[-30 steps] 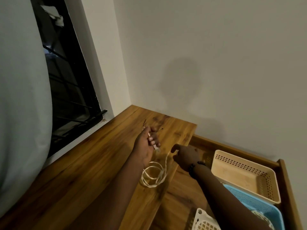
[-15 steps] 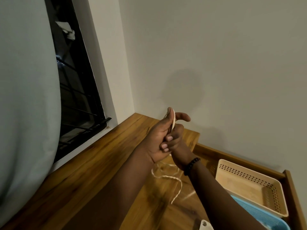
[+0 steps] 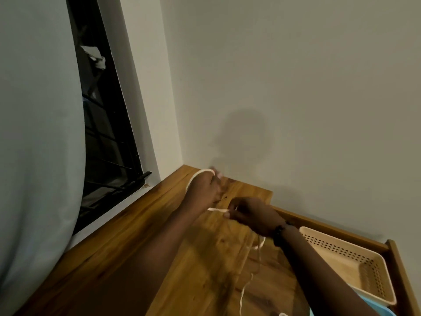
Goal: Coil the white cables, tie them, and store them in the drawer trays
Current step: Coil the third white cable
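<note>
My left hand (image 3: 202,188) grips the white cable (image 3: 218,210) looped around it as a spool; my right hand (image 3: 248,213), just beside, pinches the strand to feed it.

The left hand (image 3: 205,188) is smeared with motion, so its fingers can't be made out, nor how the white cable (image 3: 200,173) wraps it. The cable's tail runs off the bottom edge. The blue tray (image 3: 385,312) is mostly cut off at the bottom-right corner.

Left hand (image 3: 202,188) fingers curled; right hand (image 3: 252,215) fingers pinching.
</note>
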